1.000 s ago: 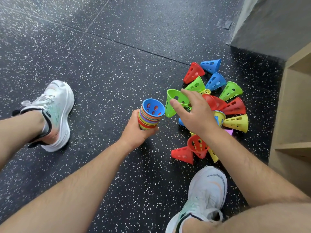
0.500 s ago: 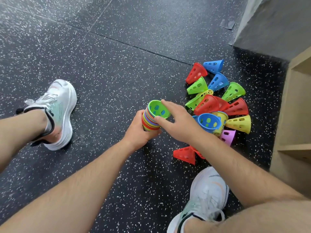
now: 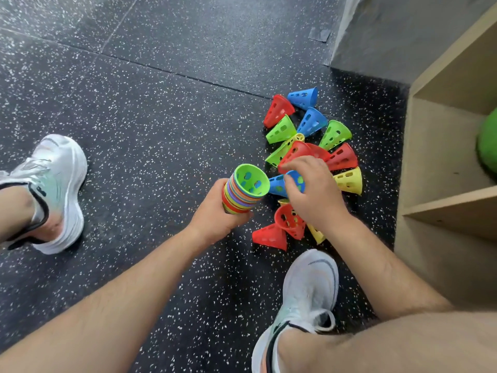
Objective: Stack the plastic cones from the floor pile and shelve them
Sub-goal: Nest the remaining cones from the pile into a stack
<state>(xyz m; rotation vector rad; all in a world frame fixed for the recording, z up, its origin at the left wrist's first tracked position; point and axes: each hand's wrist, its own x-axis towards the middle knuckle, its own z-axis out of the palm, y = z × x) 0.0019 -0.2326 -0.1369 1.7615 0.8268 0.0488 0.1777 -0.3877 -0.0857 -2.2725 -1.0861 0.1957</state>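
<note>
The single view came from a wide-angle camera worn on the person's head, facing forward and steeply down at the speckled floor (image 3: 161,117). It sat close. Both bare forearms ran in from the lower edge and met just right of the middle, where the left hand (image 3: 212,216) gripped the stack of cones (image 3: 236,195) and the right hand (image 3: 317,197) curled its fingers on a blue cone (image 3: 275,185). The pile of cones (image 3: 281,129) lay just beyond them. The left shoe (image 3: 56,189) showed at the left edge and the right shoe (image 3: 309,289) near the bottom. The wooden shelf (image 3: 443,162) ran along the right edge, and a grey wall (image 3: 403,36) filled the top right corner.
</note>
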